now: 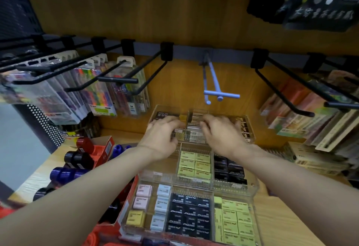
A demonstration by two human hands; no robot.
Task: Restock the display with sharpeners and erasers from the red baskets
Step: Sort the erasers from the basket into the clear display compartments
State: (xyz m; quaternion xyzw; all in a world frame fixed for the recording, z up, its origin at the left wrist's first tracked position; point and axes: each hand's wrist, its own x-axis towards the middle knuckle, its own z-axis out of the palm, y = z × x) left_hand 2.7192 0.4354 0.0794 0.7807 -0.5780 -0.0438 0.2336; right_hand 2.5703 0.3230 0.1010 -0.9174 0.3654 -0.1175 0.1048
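A clear three-tier acrylic display (252, 185) stands on the wooden shelf. Both my hands reach into its top tier (250, 129), close together. My left hand (163, 135) and my right hand (221, 131) curl their fingers over small wrapped erasers (194, 135) there; the fingertips are partly hidden. The middle tier holds yellow-green erasers (194, 164) and black ones (229, 168). In the lowest tier lie pink (143, 190), light blue (163, 205), black (189, 214) and yellow-green (235, 218) erasers. Red, black and blue sharpeners (77, 160) sit at the left beside a red carton (105, 148).
Black wall hooks carry pen packs (108, 90) at the left and note packs (303, 109) at the right. An empty pale-blue hook (213, 82) juts out just above the display. Flat boxes (314, 158) lie on the shelf at the right. A red basket's edge (93, 236) shows at the bottom.
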